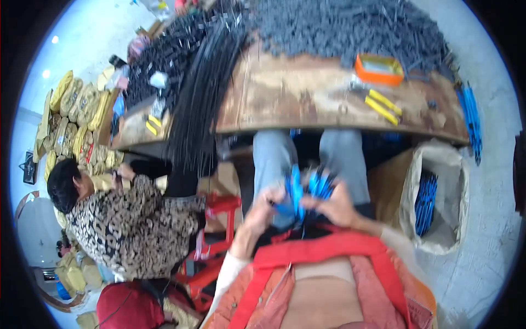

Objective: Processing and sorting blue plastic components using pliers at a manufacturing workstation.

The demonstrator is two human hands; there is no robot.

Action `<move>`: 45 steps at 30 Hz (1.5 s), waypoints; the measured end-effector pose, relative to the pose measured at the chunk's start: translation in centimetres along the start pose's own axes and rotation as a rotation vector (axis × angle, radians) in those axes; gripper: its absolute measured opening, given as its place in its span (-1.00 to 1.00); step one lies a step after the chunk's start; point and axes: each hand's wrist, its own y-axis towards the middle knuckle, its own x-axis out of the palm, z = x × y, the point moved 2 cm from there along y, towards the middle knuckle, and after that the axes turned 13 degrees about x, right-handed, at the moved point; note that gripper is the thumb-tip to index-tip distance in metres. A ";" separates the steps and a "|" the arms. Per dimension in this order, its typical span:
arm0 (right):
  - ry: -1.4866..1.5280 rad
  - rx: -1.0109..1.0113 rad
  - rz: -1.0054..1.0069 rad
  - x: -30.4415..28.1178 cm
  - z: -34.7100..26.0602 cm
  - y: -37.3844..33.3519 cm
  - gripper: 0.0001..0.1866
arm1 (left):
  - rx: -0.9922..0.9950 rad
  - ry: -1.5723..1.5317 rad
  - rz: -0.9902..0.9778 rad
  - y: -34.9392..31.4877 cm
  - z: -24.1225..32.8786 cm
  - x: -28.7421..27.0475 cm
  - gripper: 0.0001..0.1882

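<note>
Above my lap, both hands are closed on a bundle of thin blue-and-black pieces (320,185), blurred by motion. My left hand (264,207) grips its left side, next to an upright bright blue strip (296,192). On the other side, my right hand (335,205) wraps round the bundle with the thumb pointing inward. The exact kind of the pieces is too blurred to tell, and fingers hide part of them.
Ahead stands a wooden table (285,88) with a heap of dark grey pieces (350,27), an orange box (378,77), and yellow-handled pliers (383,107). Long black strips (200,93) overhang its edge. A lined bin (460,203) holds blue bundles. Left, a person (131,219) sits working.
</note>
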 end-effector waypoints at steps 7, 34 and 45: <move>-0.074 0.155 -0.066 0.4 1.0 0.2 -0.72 | 0.083 -0.212 -0.482 4.0 -1.0 -1.4 -0.52; -0.139 0.043 -0.032 1.0 1.8 -0.3 -0.70 | 0.098 0.159 -0.355 0.5 1.8 -0.5 -0.78; -0.110 0.015 -0.085 0.7 0.8 0.7 -0.52 | 0.347 0.454 -0.397 1.6 2.9 0.7 -0.89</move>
